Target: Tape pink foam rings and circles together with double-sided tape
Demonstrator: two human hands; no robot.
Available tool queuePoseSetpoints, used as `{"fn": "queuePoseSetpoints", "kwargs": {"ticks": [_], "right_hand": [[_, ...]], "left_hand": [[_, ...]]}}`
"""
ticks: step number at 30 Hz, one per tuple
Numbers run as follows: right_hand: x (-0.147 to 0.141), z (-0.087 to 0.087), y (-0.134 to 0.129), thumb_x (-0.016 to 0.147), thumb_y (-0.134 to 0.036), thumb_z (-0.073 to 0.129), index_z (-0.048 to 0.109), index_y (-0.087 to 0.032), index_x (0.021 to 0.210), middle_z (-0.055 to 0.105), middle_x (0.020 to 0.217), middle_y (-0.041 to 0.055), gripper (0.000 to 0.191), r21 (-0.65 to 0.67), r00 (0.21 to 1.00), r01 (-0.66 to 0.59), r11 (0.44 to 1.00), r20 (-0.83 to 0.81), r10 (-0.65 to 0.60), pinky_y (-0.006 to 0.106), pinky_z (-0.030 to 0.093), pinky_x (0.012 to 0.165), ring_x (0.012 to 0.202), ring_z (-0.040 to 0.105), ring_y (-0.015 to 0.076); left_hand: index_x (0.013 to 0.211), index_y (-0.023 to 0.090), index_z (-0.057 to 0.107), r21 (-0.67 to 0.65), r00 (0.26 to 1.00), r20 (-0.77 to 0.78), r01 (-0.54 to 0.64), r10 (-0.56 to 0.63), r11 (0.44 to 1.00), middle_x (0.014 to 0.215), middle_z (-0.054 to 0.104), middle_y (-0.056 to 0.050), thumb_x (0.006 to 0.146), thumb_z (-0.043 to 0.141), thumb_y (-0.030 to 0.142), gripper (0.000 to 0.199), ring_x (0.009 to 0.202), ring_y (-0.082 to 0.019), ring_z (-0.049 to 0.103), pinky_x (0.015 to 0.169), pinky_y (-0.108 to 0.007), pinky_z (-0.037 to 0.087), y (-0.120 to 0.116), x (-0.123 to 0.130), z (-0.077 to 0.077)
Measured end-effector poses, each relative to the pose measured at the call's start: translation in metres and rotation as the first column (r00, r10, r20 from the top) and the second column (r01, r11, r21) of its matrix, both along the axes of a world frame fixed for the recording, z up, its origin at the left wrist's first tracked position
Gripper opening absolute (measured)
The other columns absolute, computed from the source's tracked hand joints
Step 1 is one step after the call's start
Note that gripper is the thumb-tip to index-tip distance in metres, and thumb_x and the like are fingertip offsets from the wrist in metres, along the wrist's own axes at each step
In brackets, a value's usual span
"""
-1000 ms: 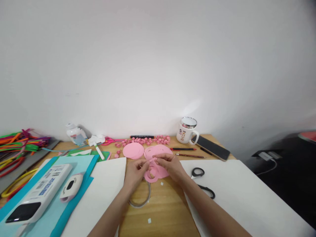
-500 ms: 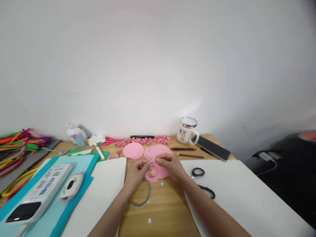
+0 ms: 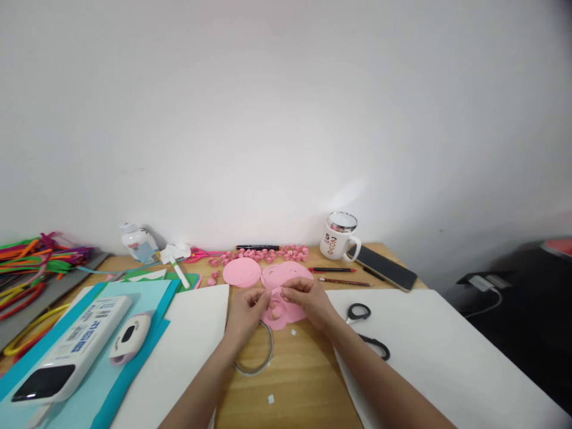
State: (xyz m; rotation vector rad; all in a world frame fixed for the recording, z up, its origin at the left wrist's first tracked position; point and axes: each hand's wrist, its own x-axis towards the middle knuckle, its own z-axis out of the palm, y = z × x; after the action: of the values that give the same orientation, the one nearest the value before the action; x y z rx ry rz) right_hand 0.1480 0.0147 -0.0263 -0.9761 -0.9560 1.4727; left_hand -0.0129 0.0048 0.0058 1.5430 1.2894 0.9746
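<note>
"One pale square (image 3: 270,399) lies nearest us on the wooden surface (image 3: 308,381), then a tape roll (image 3: 251,373). And our hands?"

"Just beyond! Our left hand (image 3: 245,310) and right hand (image 3: 310,301) are pinched narrow, fingertips close together on a small pink paper piece (image 3: 276,291), right over a ring-shaped pink cut-out (image 3: 276,325)."

"How will it handle?"

"Light and bendy, we'd judge, quick to crease or tear; we'd pinch its edges gently. Whether it joins the paper below, we can't tell."

"Farther out?"

"Pink discs (image 3: 242,272), then curled pink pieces (image 3: 268,255), with a mug (image 3: 335,241) off to the right."
</note>
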Motion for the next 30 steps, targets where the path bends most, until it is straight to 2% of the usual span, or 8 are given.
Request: {"fn": "queuePoseSetpoints", "kwargs": {"ticks": [8,13,20,25,30], "right_hand": [[0.0000,0.0006,-0.0008,0.052,-0.030,0.077,0.065,-0.016,0.065,0.064,0.059,-0.0005,0.022,0.025,1.000,-0.008,1.000,-0.004,0.008,0.026,0.046,0.062,0.056,0.056,0.0107],[0.0000,0.0011,-0.0018,0.050,-0.031,0.078,0.066,-0.016,0.064,0.065,0.061,0.0006,0.024,0.022,0.999,0.025,0.999,0.031,-0.026,0.028,0.047,0.062,0.057,0.057,0.0122],[-0.0003,0.0017,-0.0013,0.056,-0.031,0.075,0.070,-0.015,0.078,0.068,0.074,0.0041,0.028,0.001,1.000,0.001,1.000,0.019,-0.001,0.028,0.046,0.069,0.066,0.059,0.0134],[0.0003,-0.0021,0.0012,0.052,-0.029,0.077,0.068,-0.015,0.074,0.067,0.067,0.0023,0.027,0.005,0.999,0.002,1.000,-0.033,-0.002,0.027,0.047,0.065,0.060,0.058,0.0126],[0.0007,-0.0033,0.0013,0.054,-0.029,0.076,0.066,-0.015,0.067,0.064,0.059,-0.0001,0.022,0.040,1.000,-0.008,0.999,-0.004,0.008,0.025,0.046,0.059,0.054,0.055,0.0099]], "left_hand": [[0.062,0.013,0.065,-0.002,0.999,0.042,0.012,-0.012,1.000,0.054,0.064,-0.003,0.071,0.055,0.037,0.028,0.043,-0.011,0.049,0.043,-0.020,0.035,0.0015,-0.0012,-0.0053],[0.055,0.013,0.061,-0.009,0.999,0.050,0.000,0.000,1.000,0.049,0.057,0.000,0.069,0.057,0.037,0.028,0.042,-0.009,0.046,0.041,-0.019,0.034,0.0010,-0.0003,-0.0038],[0.051,0.013,0.058,-0.016,0.998,0.065,-0.023,0.024,1.000,0.043,0.052,0.002,0.070,0.056,0.037,0.031,0.039,-0.008,0.042,0.040,-0.018,0.031,-0.0014,0.0012,0.0027],[0.055,0.013,0.061,-0.016,0.997,0.074,-0.010,0.011,1.000,0.049,0.057,0.000,0.068,0.058,0.036,0.027,0.041,-0.009,0.045,0.041,-0.019,0.033,-0.0007,0.0008,-0.0002],[0.060,0.012,0.064,-0.041,0.996,0.086,0.019,-0.016,0.999,0.051,0.060,-0.001,0.068,0.059,0.037,0.027,0.042,-0.010,0.048,0.040,-0.019,0.034,0.0004,0.0002,-0.0060]]}}
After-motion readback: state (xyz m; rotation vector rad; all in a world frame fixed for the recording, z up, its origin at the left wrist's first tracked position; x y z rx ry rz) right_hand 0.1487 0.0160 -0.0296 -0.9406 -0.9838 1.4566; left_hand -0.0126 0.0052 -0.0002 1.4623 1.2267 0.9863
